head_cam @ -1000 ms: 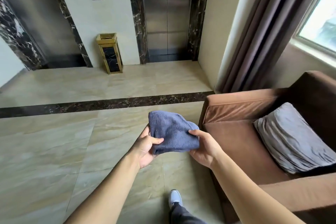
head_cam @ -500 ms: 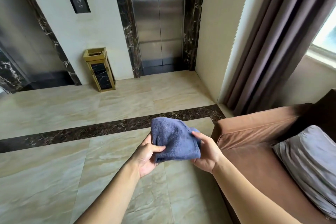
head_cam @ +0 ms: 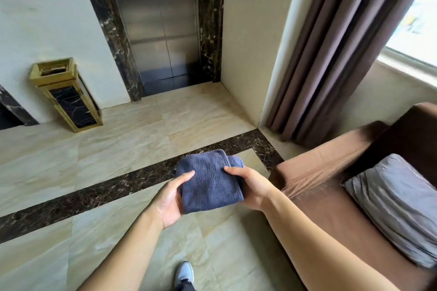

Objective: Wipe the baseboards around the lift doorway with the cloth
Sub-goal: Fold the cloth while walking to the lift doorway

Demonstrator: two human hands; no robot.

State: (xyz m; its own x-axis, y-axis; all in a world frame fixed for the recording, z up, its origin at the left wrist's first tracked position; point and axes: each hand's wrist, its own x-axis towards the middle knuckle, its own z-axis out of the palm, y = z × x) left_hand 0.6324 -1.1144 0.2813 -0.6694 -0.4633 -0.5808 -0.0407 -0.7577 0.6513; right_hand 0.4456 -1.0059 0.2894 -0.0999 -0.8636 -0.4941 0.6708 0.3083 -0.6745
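A folded blue-grey cloth (head_cam: 209, 184) is held in front of me at waist height by both hands. My left hand (head_cam: 169, 198) grips its left edge, thumb on top. My right hand (head_cam: 251, 186) grips its right edge. Straight ahead stand the steel lift doors (head_cam: 156, 21), shut, framed by dark marble jambs (head_cam: 210, 19). The dark base strip of the doorway (head_cam: 170, 82) meets the beige floor a few steps beyond the cloth.
A gold and black bin (head_cam: 66, 94) stands against the wall left of the lift. A brown sofa (head_cam: 331, 184) with a grey cushion (head_cam: 397, 205) is close on my right. Brown curtains (head_cam: 335, 49) hang at the corner. A dark marble band (head_cam: 94, 194) crosses the floor. My shoe (head_cam: 184, 273) shows below.
I have moved closer to the lift and the doorway looms larger. The cloth now lies flatter between my hands, with the fingers spread further along its edges.
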